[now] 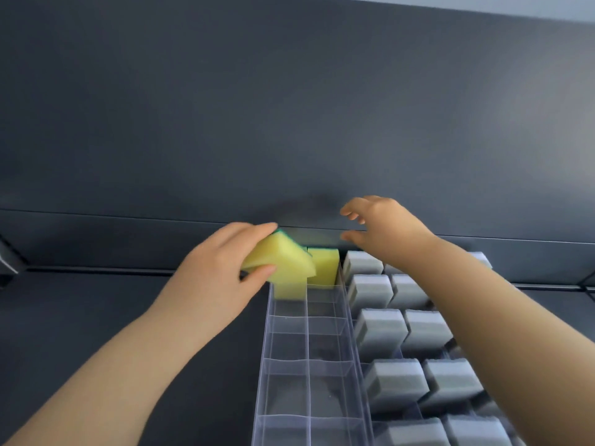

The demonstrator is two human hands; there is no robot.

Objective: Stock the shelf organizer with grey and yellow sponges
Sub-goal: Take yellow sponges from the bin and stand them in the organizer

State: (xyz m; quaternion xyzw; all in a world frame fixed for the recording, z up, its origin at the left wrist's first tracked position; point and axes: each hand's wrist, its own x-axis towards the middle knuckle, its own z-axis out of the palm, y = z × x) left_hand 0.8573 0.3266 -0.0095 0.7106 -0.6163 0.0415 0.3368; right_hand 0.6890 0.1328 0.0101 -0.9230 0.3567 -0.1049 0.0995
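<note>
Gripping a squashy yellow sponge (283, 257), left-hand fingers (256, 229); right-hand fingers (351, 210) wide above clear plastic organizer (308, 349).

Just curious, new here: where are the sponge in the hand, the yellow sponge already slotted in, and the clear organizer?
held yellow sponge (286, 260), head view, yellow foam face.
slotted yellow sponge (323, 267), head view, front face.
clear organizer (308, 349), head view, centre divider wall.

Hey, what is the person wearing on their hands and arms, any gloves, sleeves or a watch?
Nothing that shows. The left hand and the right hand have no gloves, and no ring, watch or wristband is visible. The left forearm and right forearm are uncovered to the picture's edge; no sleeve shows.
</note>
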